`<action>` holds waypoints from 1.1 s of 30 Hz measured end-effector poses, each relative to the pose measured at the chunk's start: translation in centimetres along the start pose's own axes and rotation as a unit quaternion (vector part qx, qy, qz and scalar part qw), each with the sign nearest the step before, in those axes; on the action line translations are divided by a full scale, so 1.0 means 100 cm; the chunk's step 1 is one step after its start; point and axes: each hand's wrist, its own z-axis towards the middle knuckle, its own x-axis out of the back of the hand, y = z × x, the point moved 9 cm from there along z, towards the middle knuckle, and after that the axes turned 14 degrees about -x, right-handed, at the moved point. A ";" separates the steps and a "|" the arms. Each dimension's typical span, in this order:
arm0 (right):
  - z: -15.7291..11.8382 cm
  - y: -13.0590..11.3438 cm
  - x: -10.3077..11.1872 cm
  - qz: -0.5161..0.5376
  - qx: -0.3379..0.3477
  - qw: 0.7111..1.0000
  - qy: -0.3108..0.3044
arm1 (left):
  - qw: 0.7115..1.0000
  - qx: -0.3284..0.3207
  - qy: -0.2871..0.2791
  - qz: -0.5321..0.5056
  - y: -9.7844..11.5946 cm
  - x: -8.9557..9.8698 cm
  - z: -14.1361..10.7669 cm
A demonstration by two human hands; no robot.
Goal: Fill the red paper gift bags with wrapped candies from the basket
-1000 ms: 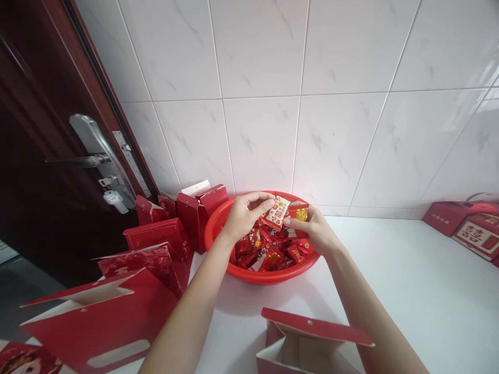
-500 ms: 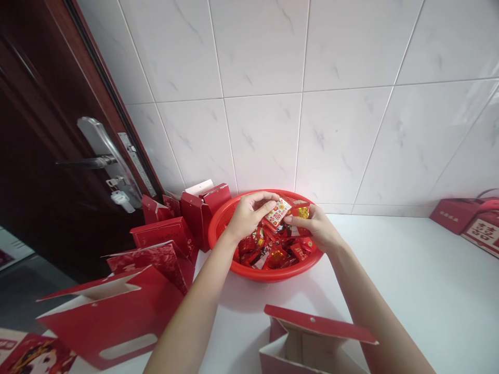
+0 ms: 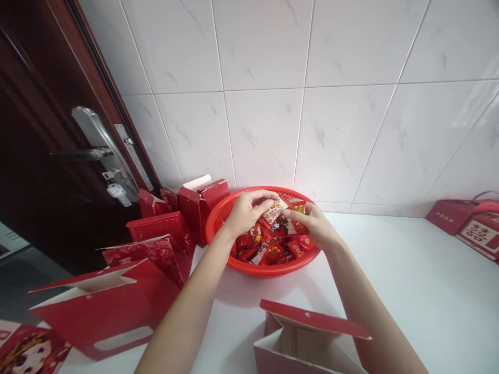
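Left hand (image 3: 246, 213), right hand (image 3: 312, 226) pinching a small packet (image 3: 275, 211)
Both nearly closed on it, above a red basket (image 3: 268, 271), frame center.

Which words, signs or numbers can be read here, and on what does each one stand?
"囍": on the red box at right.
"囍", blurred: on the white-and-red packet in the left hand.
Gold print on the other red box: too small.
Print on the packets in the red basket: too small.
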 end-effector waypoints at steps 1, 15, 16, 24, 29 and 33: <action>-0.001 -0.001 -0.002 -0.001 0.006 1.000 -0.007 | 1.000 -0.002 -0.002 0.000 0.000 0.000 0.000; -0.001 0.000 -0.002 -0.007 0.001 1.000 -0.009 | 1.000 -0.008 -0.018 0.020 0.000 -0.003 0.000; -0.001 0.000 -0.001 -0.006 -0.001 1.000 -0.004 | 1.000 -0.005 -0.018 0.020 -0.001 -0.003 0.000; 0.001 0.002 0.012 -0.020 -0.006 0.998 0.062 | 0.999 0.021 -0.049 0.010 -0.005 -0.011 -0.003; 0.002 0.002 0.015 0.018 0.004 0.998 0.061 | 0.993 0.039 0.060 0.094 -0.021 0.018 -0.003; 0.002 0.002 0.015 0.015 0.006 0.998 0.064 | 0.982 0.049 0.083 0.162 -0.019 0.031 -0.004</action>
